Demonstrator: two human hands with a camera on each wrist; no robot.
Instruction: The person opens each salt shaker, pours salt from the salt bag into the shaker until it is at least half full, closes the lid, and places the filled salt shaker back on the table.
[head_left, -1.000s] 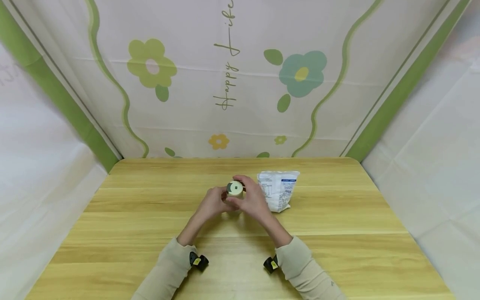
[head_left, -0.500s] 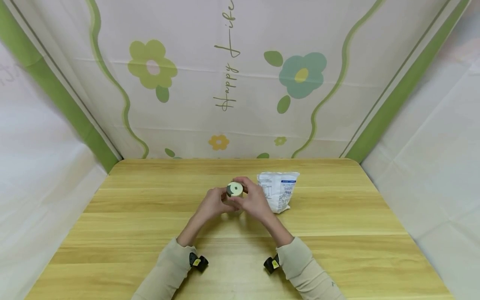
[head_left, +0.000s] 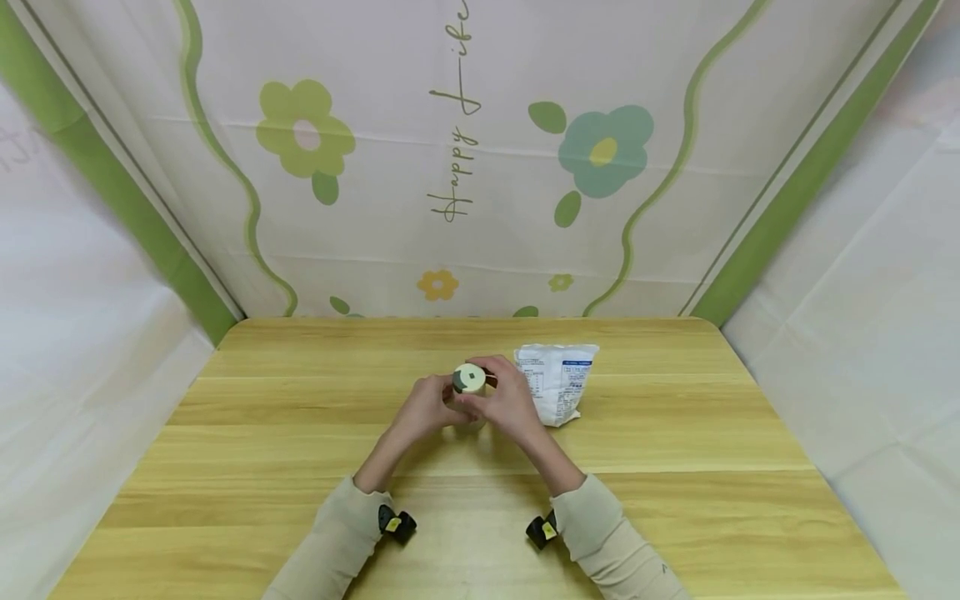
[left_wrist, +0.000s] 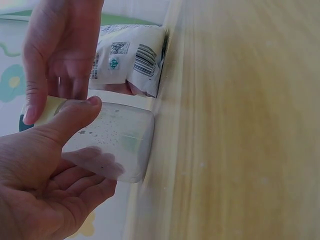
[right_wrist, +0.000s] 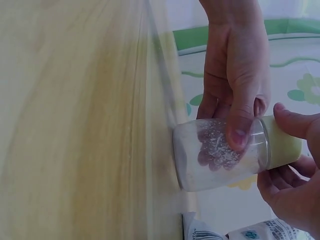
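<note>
A clear jar (right_wrist: 192,162) with white grains clinging to its inner wall stands upright on the table. Its pale yellow lid (head_left: 470,377) has a dark patch and a small dark square on top. My left hand (head_left: 423,408) grips the jar's clear body, thumb on one side and fingers around the other. From the right, my right hand (head_left: 508,402) holds the lid between thumb and fingers. In the head view, the hands hide much of the jar's body.
Just right of my right hand stands a white printed packet (head_left: 558,383), with a barcode visible in the left wrist view. The wooden table (head_left: 300,467) meets a flower-patterned curtain (head_left: 360,233) at the back, and pale curtains hang at both sides.
My right fingers have shifted slightly around the lid, and the dark patch on its top sits at a slightly different angle. The left hand, jar and packet look almost unchanged.
</note>
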